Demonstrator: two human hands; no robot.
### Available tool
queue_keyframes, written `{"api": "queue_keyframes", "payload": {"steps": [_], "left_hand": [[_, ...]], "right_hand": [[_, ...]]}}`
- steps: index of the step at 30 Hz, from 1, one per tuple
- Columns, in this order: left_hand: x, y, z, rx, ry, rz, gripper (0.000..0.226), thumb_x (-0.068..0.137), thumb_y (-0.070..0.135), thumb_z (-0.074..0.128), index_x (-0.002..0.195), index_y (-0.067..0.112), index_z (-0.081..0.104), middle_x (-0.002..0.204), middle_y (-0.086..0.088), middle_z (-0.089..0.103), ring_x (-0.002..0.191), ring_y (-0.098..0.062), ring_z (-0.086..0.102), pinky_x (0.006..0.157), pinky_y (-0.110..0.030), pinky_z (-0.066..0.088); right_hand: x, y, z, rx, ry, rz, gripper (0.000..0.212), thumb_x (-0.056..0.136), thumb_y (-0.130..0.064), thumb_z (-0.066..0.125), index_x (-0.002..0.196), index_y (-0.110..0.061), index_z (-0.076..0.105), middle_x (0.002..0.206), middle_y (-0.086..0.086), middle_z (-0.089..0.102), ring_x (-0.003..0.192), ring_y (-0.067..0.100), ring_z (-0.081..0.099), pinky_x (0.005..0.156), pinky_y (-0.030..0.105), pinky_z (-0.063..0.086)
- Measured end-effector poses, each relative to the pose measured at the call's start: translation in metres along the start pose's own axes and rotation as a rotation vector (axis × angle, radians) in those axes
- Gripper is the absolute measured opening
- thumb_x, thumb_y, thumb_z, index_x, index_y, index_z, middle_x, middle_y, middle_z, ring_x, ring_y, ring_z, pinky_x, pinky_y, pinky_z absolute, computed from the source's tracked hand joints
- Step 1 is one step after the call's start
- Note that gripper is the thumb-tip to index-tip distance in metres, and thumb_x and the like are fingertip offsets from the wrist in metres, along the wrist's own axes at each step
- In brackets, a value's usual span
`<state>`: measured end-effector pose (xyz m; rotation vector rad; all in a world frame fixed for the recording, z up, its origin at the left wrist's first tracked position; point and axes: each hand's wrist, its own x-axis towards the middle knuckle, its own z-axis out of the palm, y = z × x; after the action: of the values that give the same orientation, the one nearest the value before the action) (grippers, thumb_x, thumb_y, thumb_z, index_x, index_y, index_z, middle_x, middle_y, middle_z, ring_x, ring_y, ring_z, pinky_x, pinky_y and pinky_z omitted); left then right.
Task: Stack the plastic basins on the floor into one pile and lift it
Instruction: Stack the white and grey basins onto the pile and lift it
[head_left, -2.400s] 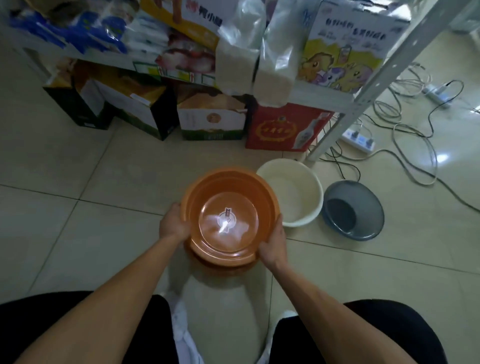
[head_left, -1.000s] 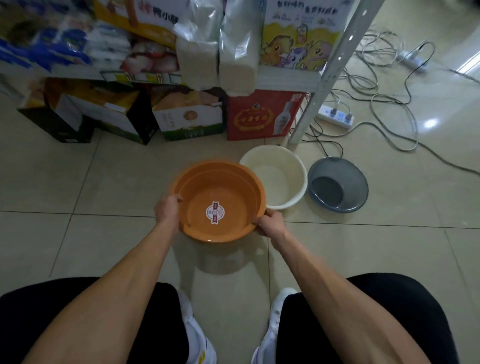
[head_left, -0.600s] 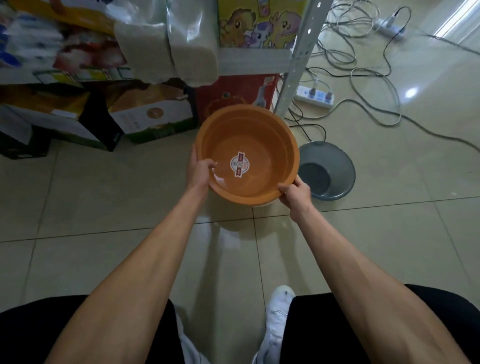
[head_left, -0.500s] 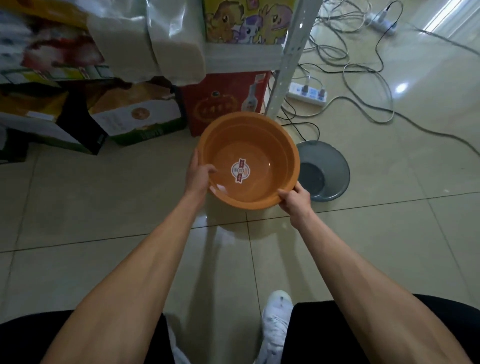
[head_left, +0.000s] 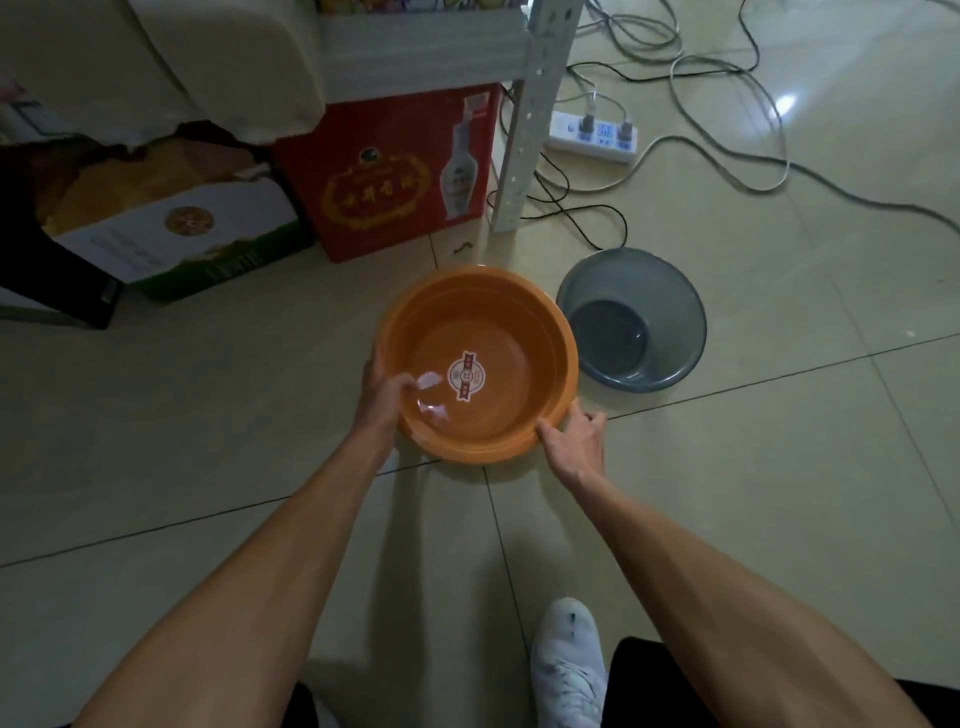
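An orange plastic basin (head_left: 498, 322) with a round sticker on its bottom sits low over the floor tiles in the middle of the head view. My left hand (head_left: 382, 395) grips its left rim, thumb outside and fingers inside. My right hand (head_left: 574, 439) lies against the lower right outer wall with its fingers spread, not curled over the rim. A smaller grey basin (head_left: 631, 317) stands on the floor just right of the orange one, apart from it. The white basin is hidden from view.
Behind the basins stand a red carton (head_left: 384, 176), a white and green carton (head_left: 171, 234) and a metal shelf post (head_left: 524, 130). A power strip (head_left: 595, 137) and loose cables lie at the back right. My white shoe (head_left: 569, 660) is near the bottom.
The orange basin was lifted, carried right over the white basin and lowered, so the white basin no longer shows. My right hand's fingers have loosened from the rim.
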<state>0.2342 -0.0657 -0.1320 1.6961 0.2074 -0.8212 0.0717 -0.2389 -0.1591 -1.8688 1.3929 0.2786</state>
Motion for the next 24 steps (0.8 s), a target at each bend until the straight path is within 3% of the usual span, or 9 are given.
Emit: {"api": "queue_keyframes", "payload": {"steps": [2,6,9,11,14,16,18,21,24], "left_hand": [[0.006,0.0,0.005,0.095,0.024,-0.02,0.085,0.072,0.013,0.059,0.148,0.043,0.034,0.136,0.0,0.054,0.11,-0.021,0.061,0.064,-0.026,0.061],[0.016,0.024,0.037,0.489,0.267,-0.135,0.085,0.074,0.054,0.052,0.154,0.036,0.029,0.156,-0.014,0.038,0.142,-0.041,0.037,0.108,-0.062,0.038],[-0.002,0.058,0.094,0.557,0.208,0.072,0.068,0.089,0.048,0.051,0.153,0.031,0.034,0.157,-0.005,0.035,0.141,-0.028,0.04,0.115,-0.056,0.033],[-0.01,0.063,0.145,0.464,0.023,0.103,0.044,0.095,0.03,0.053,0.139,0.023,0.052,0.129,0.001,0.055,0.112,-0.013,0.058,0.098,-0.038,0.049],[-0.018,0.043,0.216,0.321,-0.358,-0.161,0.018,0.096,0.011,0.049,0.105,0.009,0.065,0.092,-0.011,0.066,0.065,-0.011,0.065,0.063,-0.028,0.052],[-0.017,0.017,0.246,0.368,-0.443,-0.193,0.026,0.087,0.012,0.058,0.11,0.007,0.068,0.107,-0.022,0.071,0.083,-0.027,0.07,0.083,-0.037,0.057],[-0.022,0.009,0.259,0.363,-0.446,-0.208,0.054,0.074,0.015,0.061,0.129,0.015,0.064,0.129,-0.013,0.066,0.115,-0.03,0.065,0.099,-0.039,0.052],[-0.035,0.027,0.258,0.305,-0.527,-0.332,0.073,0.078,0.014,0.061,0.147,0.032,0.045,0.14,0.003,0.048,0.129,-0.023,0.045,0.095,-0.037,0.038],[-0.031,0.041,0.256,0.115,-0.434,-0.307,0.074,0.07,0.016,0.064,0.138,0.042,0.052,0.138,0.005,0.052,0.122,-0.021,0.046,0.094,-0.042,0.043]], "right_hand": [[0.001,0.001,0.002,-0.034,-0.006,-0.021,0.04,0.095,-0.042,0.056,0.128,-0.02,0.052,0.132,0.013,0.041,0.103,0.029,0.057,0.089,0.043,0.051],[0.021,-0.008,-0.026,0.122,0.032,0.107,0.048,0.102,-0.04,0.042,0.148,-0.029,0.048,0.151,0.016,0.048,0.133,0.035,0.051,0.112,0.047,0.039],[0.057,-0.008,-0.044,0.401,0.084,0.259,0.061,0.094,-0.036,0.042,0.152,-0.053,0.031,0.142,0.009,0.057,0.114,0.029,0.061,0.106,0.047,0.049],[0.095,0.013,-0.039,0.436,0.016,0.314,0.071,0.081,-0.039,0.04,0.145,-0.064,0.024,0.133,0.008,0.059,0.1,0.025,0.058,0.099,0.048,0.051],[0.109,0.031,-0.039,0.245,-0.083,0.304,0.067,0.089,-0.039,0.049,0.154,-0.041,0.031,0.145,0.017,0.051,0.128,0.036,0.055,0.107,0.045,0.043],[0.092,0.034,-0.047,0.274,-0.115,0.202,0.051,0.096,-0.028,0.049,0.145,-0.013,0.048,0.144,0.023,0.053,0.132,0.039,0.053,0.101,0.041,0.045],[0.087,0.047,-0.056,0.274,0.007,0.212,0.035,0.096,-0.022,0.053,0.128,-0.012,0.062,0.13,0.017,0.065,0.122,0.032,0.061,0.092,0.033,0.046],[0.077,0.051,-0.082,0.353,0.252,0.3,0.022,0.089,-0.017,0.062,0.106,-0.015,0.076,0.107,0.011,0.076,0.109,0.032,0.066,0.081,0.025,0.041],[0.071,0.039,-0.118,0.484,0.412,0.303,0.023,0.089,-0.019,0.058,0.09,-0.009,0.078,0.089,0.013,0.073,0.09,0.034,0.059,0.075,0.026,0.035]]}}
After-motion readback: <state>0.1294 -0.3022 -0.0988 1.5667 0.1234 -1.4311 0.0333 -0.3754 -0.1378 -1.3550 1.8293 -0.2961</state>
